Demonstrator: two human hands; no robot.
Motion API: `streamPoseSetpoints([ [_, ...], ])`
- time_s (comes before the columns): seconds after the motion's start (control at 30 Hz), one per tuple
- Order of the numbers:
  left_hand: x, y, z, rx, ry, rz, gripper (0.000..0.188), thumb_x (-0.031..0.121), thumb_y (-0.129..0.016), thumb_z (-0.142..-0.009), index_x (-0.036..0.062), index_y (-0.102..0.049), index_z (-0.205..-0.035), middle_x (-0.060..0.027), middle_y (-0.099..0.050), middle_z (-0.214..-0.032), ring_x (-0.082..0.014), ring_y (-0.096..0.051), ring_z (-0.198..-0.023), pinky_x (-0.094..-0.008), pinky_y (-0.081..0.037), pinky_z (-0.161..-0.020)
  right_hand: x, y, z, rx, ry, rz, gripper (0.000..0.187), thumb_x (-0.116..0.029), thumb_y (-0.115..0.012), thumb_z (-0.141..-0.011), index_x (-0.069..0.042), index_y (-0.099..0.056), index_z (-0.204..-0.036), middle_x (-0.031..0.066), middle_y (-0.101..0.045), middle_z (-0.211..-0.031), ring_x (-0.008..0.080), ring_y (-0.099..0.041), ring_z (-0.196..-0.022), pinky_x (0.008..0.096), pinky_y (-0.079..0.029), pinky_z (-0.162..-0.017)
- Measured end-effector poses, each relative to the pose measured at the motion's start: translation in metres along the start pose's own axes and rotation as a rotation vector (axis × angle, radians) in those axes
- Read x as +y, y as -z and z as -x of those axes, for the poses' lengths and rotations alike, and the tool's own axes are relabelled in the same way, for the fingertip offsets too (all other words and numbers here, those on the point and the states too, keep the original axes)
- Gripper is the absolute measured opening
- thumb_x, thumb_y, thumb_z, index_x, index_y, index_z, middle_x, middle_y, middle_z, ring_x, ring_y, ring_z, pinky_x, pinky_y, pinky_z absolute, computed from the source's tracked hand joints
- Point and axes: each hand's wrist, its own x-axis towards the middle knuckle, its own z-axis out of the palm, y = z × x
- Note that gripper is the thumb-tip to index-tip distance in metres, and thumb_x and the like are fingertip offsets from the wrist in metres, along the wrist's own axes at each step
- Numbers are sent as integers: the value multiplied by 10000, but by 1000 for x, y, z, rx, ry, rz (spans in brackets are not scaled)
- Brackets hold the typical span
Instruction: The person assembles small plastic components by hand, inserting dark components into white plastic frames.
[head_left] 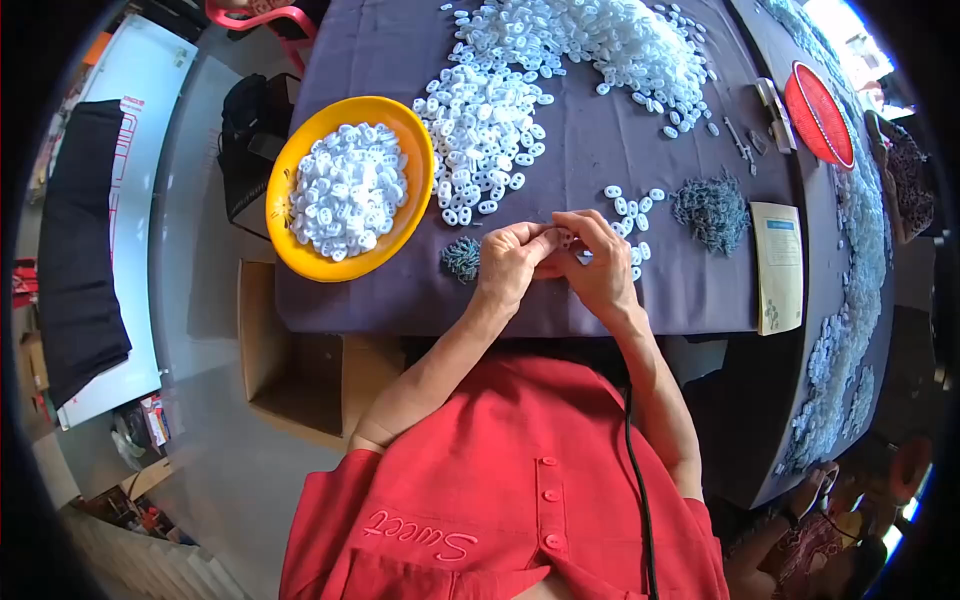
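My left hand (510, 262) and my right hand (598, 262) meet over the near edge of the cloth-covered table, fingertips pinched together. Whatever small thing is between them is too hidden to name. Something reddish (548, 271) shows just below the fingers. Beside my right hand lie several loose white oval pieces (627, 207) with two holes each. A small clump of dark grey-green bits (462, 258) rests to the left of my left hand. A bigger pile of such bits (711, 214) lies to the right.
A yellow bowl (283, 232) full of white pieces stands at the left. White pieces form heaps (640, 55) farther back. To the right are a booklet (780, 268), a red basket (822, 115) and a second table with more pieces. A cardboard box (290, 385) sits below; another person's hand (818, 488) shows lower right.
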Motion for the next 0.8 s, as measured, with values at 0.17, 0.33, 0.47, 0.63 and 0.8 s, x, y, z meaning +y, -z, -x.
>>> streamPoseSetpoints([
  [0.17, 2, 1, -1, -17, -57, -132, 195, 147, -547, -888, -23, -629, -937, -80, -652, -847, -133, -639, -732, -273, -559, -642, 0, 3, -1, 23, 23, -30, 290, 14, -646, -677, -8, -612, -964, 103, -606, -895, 239, -632, -763, 301, -520, -649],
  [0.33, 7, 4, 0, -28, -71, -219, 201, 156, -559, -884, -24, -633, -935, -77, -654, -844, -128, -637, -730, -267, -556, -639, -2, 4, -3, 3, 32, -19, 241, 13, -639, -688, -1, -626, -928, 105, -613, -881, 234, -634, -746, 300, -518, -639],
  [0.47, 12, 5, 2, -20, -26, -205, 209, 167, -568, -880, -23, -634, -941, -79, -655, -843, -129, -637, -730, -268, -555, -642, -4, 4, -6, -42, 62, -7, 215, 9, -628, -700, 5, -629, -915, 102, -617, -867, 231, -634, -728, 295, -512, -628],
  [0.63, 8, 7, 5, -19, -14, -121, 210, 171, -561, -886, -20, -626, -942, -74, -650, -845, -130, -637, -731, -269, -554, -652, -1, 2, -5, -38, 75, 1, 226, 11, -623, -694, 0, -623, -920, 104, -615, -863, 243, -629, -725, 305, -509, -626],
  [0.8, -1, 11, 4, -30, 51, -56, 213, 199, -556, -891, -3, -617, -914, -50, -638, -822, -117, -624, -713, -262, -552, -641, 1, -1, -3, -65, 139, 104, 260, 33, -627, -688, -10, -617, -945, 107, -609, -903, 231, -633, -745, 289, -520, -645],
])
